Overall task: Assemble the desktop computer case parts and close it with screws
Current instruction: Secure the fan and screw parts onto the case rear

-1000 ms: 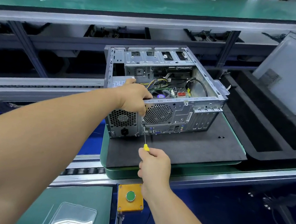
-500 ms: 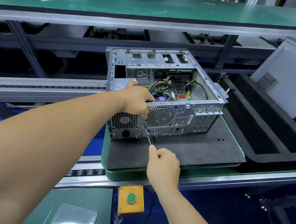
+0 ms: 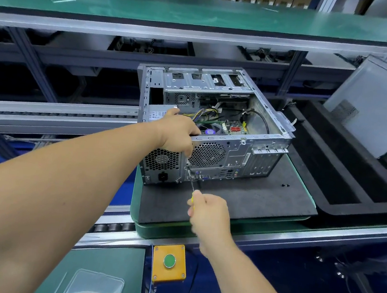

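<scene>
The computer case lies on its side on the dark foam pad, open face up, with its rear panel turned toward the person. Inside it you can see the motherboard, a bundle of yellow and black cables and the drive cage at the far end. The left hand is curled over the case's near top edge, gripping the rim just above the power supply grille, fingers hanging down over the rear panel beside the round fan vent. The right hand sits in front of the case, over the pad, wrapped tight around a yellow-handled screwdriver. The thin shaft runs up and away to the rear panel, tip meeting the metal between the grille and the fan vent, just below the left hand's fingers. Two small dark screws lie on the pad to the right of the case. Further right of the case a grey side panel leans upright in a black foam tray. Nearer the person than the case, a yellow box with a green button is fixed to the table's edge.
</scene>
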